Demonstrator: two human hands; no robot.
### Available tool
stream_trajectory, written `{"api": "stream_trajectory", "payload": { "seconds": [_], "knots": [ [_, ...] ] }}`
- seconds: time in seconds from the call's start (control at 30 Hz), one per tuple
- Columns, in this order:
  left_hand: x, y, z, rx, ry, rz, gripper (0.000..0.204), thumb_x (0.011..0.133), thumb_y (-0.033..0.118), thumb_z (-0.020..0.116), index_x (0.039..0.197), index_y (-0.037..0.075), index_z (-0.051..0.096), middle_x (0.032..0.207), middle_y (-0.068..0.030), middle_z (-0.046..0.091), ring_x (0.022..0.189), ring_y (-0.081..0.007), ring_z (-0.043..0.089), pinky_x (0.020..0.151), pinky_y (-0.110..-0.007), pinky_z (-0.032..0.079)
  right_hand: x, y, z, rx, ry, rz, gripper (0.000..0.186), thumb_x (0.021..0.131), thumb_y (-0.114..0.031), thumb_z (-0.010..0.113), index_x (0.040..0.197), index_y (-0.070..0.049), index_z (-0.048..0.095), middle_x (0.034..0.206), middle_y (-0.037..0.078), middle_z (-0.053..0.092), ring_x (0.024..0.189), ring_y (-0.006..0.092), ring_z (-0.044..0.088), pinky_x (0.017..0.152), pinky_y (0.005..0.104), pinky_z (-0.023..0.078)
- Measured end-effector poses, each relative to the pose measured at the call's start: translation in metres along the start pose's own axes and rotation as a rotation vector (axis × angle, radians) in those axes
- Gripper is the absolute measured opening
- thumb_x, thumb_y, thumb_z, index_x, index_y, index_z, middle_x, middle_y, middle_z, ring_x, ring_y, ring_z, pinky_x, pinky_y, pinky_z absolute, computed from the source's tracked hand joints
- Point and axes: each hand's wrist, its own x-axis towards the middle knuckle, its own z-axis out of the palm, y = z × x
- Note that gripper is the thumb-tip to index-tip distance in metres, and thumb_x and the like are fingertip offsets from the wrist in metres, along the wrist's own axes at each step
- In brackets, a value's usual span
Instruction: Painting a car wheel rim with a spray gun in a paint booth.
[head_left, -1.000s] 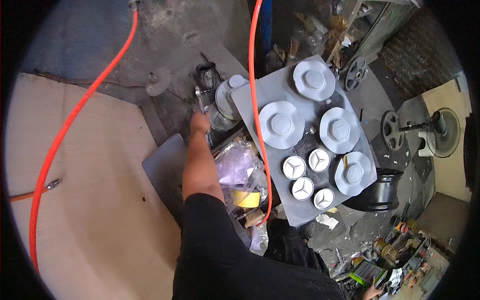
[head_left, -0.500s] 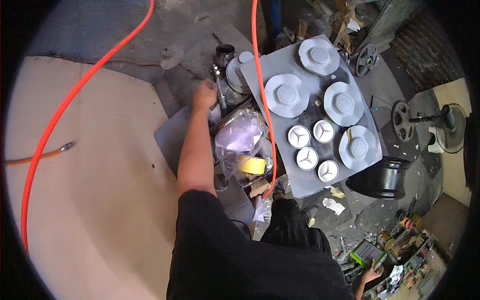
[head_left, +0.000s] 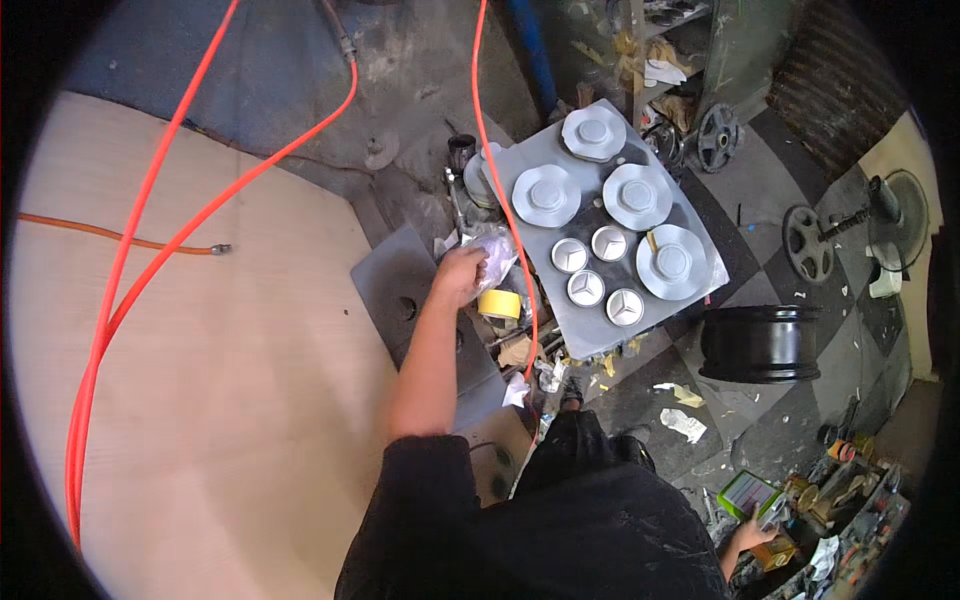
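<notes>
My left hand [head_left: 463,274] reaches forward, its fingers closed on a clear plastic bag [head_left: 492,254] with something pale lilac inside. Just below the bag sits a roll of yellow tape [head_left: 499,304]. A spray gun [head_left: 455,200] and a dark cup [head_left: 461,150] are beyond the hand. At the lower right my right hand [head_left: 749,534] grips a flat, green-edged box [head_left: 749,494] with a pale panel; its exact kind is unclear. To the right of the bag, a grey board [head_left: 601,336] carries several grey wheel covers [head_left: 638,197] and several small round silver caps [head_left: 609,243].
Red air hoses [head_left: 150,270] loop over the pale panel [head_left: 220,400] at left; another red hose [head_left: 508,215] hangs beside the grey board. A black wheel rim [head_left: 760,345] and a grey spoked wheel cover [head_left: 808,244] are on the right. Cluttered tools surround the right hand.
My left hand has come back from near the spray gun and taken hold of the plastic bag. The view has shifted, and a second red hose loop shows at left.
</notes>
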Motion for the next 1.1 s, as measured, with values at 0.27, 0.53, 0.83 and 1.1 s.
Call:
{"api": "stream_trajectory", "payload": {
  "seconds": [0.27,0.53,0.83,1.1],
  "knots": [
    [0.034,-0.026,0.065,-1.221,0.319,-0.308,0.027,0.104,0.005,0.054,0.13,0.001,0.048,0.119,-0.0147,0.055,0.089,-0.0245,0.062,0.068,-0.031,0.06,-0.034,0.027,-0.023,0.075,0.044,0.12,0.092,0.075,-0.031,0.096,0.145,0.003,0.047,0.14,0.023,0.057,0.123,0.0378,0.061,0.11,0.0465,0.048],
    [0.046,0.028,0.072,-1.301,0.794,-0.391,0.025,0.102,0.003,0.054,0.126,-0.002,0.056,0.102,-0.0141,0.067,0.071,-0.0209,0.068,0.055,-0.024,0.057,-0.069,0.073,-0.016,0.113,0.131,0.221,0.104,0.07,-0.026,0.1,0.151,0.004,0.042,0.143,0.024,0.057,0.125,0.0378,0.06,0.106,0.0481,0.051],
    [0.06,-0.018,0.073,-1.425,0.899,-0.553,0.024,0.097,0.011,0.062,0.116,-0.004,0.063,0.105,-0.0163,0.07,0.084,-0.0243,0.072,0.066,-0.032,0.059,-0.101,0.05,-0.023,0.132,0.089,0.267,0.092,0.073,-0.029,0.096,0.144,0.006,0.048,0.14,0.025,0.054,0.126,0.0381,0.053,0.11,0.0496,0.043],
    [0.061,-0.009,0.057,-1.303,0.862,-0.541,0.031,0.089,0.01,0.073,0.113,-0.006,0.063,0.102,-0.0163,0.071,0.082,-0.0248,0.071,0.067,-0.035,0.058,-0.097,0.031,-0.009,0.27,0.042,0.229,0.101,0.075,-0.028,0.096,0.15,0.005,0.037,0.145,0.026,0.048,0.122,0.0374,0.055,0.103,0.0502,0.048]
  ]
}}
